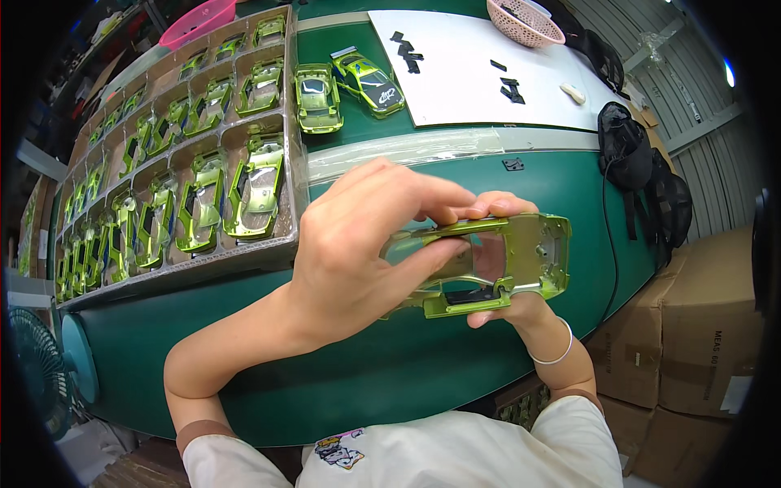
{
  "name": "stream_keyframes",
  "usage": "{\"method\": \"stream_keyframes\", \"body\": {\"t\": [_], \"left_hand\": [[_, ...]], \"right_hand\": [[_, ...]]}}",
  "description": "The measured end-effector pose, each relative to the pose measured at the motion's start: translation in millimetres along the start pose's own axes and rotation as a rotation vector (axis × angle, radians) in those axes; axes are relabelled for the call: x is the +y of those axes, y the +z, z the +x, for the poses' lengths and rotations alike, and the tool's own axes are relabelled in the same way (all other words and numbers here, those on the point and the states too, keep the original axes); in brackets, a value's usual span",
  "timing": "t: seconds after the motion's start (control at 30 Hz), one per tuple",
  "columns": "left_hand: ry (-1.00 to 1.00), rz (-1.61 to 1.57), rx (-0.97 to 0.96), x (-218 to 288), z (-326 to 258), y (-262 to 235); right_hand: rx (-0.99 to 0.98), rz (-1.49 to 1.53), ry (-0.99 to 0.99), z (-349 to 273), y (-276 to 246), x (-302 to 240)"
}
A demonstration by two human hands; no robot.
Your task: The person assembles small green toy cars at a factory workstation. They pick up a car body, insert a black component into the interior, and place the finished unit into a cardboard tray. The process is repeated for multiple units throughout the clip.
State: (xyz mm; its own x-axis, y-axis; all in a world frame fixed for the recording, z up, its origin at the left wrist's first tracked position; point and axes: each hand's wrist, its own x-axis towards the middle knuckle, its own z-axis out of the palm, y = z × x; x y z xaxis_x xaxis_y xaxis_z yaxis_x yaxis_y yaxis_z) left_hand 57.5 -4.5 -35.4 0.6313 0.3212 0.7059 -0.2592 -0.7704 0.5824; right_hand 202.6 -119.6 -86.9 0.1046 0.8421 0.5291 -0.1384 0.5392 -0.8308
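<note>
A green toy car body shell (533, 252) is held up over the table, its hollow inside toward me. My left hand (346, 244) grips its left end, the thumb inside the window area and the fingers along the far edge. From underneath, my right hand (506, 204) supports the shell, fingertips showing at the far edge and a thumb tip at the near edge; the shell hides the palm. A black strip (468, 295) lies along the near side of the shell. Whether the left fingers pinch a small part there, I cannot make out.
At left stands a divided cardboard tray (294, 175) of green shells. Beside it lie a shell (317, 98) and a decorated car body (370, 84). A white board (464, 77) carries black pieces and a pink basket (527, 24). Cartons (708, 325) stand right; a fan (37, 366) left.
</note>
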Motion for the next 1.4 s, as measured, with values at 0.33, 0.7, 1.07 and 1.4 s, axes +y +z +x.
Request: {"method": "stream_keyframes", "body": {"t": [0.33, 0.7, 1.07, 1.4], "left_hand": [[0.045, 0.198, 0.095, -21.4, -12.8, 12.8], [0.106, 0.27, 0.095, -21.6, -13.4, 12.0], [0.137, 0.296, -0.02, -33.0, -10.8, 30.7], [0.028, -0.357, -0.094, -45.2, -22.8, 22.1]], "right_hand": [[0.188, -0.177, 0.172, -7.2, 8.5, 1.8], [0.37, -0.292, 0.145, -11.4, 24.6, 5.6], [0.295, -0.743, 0.071, -2.6, 16.0, -6.5], [0.247, -0.546, 0.007, 5.8, 16.1, -17.5]]}}
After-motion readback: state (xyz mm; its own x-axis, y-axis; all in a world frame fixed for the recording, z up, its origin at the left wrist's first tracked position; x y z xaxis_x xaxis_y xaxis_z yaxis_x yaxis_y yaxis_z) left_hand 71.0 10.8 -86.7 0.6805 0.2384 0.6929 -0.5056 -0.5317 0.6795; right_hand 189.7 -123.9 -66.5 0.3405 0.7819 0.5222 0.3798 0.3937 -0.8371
